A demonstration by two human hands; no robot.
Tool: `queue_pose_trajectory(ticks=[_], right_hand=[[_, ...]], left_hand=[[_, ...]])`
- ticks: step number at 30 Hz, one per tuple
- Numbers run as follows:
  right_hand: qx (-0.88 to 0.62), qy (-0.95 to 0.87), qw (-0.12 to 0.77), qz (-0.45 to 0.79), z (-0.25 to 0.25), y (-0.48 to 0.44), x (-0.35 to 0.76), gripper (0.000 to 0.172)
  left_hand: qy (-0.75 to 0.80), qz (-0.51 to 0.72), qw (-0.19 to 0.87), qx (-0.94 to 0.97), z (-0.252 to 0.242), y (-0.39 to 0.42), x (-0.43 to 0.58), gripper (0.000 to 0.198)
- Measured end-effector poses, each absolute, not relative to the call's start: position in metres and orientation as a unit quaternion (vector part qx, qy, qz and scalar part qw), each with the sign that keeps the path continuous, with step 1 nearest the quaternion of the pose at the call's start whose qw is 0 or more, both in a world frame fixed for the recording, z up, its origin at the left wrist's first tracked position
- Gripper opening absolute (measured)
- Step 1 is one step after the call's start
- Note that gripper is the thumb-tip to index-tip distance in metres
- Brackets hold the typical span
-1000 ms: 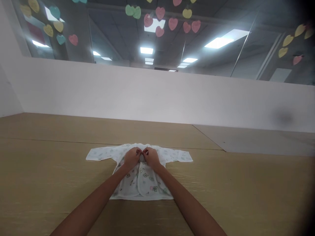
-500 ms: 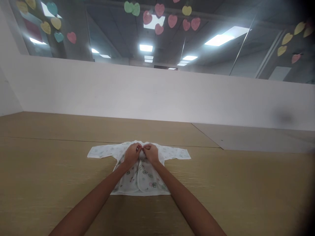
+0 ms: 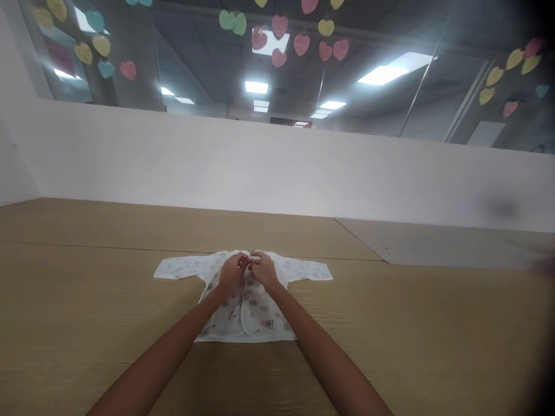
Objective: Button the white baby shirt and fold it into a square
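A small white shirt (image 3: 264, 312) with a pale print lies spread on the tan table, its sleeves out to both sides and its hem toward me. My left hand (image 3: 233, 271) pinches the shirt's front edge just below the neckline. Right beside it, my right hand (image 3: 262, 269) is closed on the other side of the same opening, the fingertips of both hands meeting. What lies between the fingertips is too small to make out. Below the hands the two front panels meet along a curved edge.
The tan table (image 3: 411, 335) has seams across it and a grey section (image 3: 455, 242) at the back right. Behind it rises a white wall (image 3: 269, 167), with glass above carrying heart-shaped notes (image 3: 302, 44).
My right hand has shifted slightly left, and its fingers have changed their bend at the neckline. The shirt's right front has moved slightly left with it. My left hand has hardly moved.
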State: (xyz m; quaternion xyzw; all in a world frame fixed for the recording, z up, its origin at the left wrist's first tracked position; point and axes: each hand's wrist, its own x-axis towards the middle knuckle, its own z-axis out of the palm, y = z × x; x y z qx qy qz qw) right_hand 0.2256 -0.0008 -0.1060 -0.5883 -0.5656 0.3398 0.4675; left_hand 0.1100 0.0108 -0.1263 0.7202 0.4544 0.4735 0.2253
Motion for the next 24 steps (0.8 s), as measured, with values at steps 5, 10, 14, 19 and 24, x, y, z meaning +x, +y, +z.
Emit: queue_pose_trajectory(ticks=[5,10,14,19,24], right_hand=[[-0.579,-0.581,0.453,0.349,-0.095,-0.008,0.230,0.036],[-0.607,-0.657,0.382,0.233,-0.098,-0.029,0.235,0.027],[-0.606,-0.696,0.343,0.174,-0.113,-0.042,0.233,0.023],[-0.614,-0.700,0.346,0.119,-0.124,-0.039,0.228,0.019],[-0.599,-0.687,0.380,0.157,-0.126,-0.035,0.229,0.016]], left_hand=[[0.472,0.455,0.312,0.688,-0.127,0.007,0.109,0.029],[0.481,0.388,0.314,0.721,-0.128,-0.005,0.098,0.027],[0.489,0.368,0.257,0.748,-0.133,-0.015,0.097,0.034],[0.510,0.369,0.194,0.752,-0.136,-0.022,0.100,0.034],[0.482,0.396,0.220,0.750,-0.132,-0.023,0.098,0.028]])
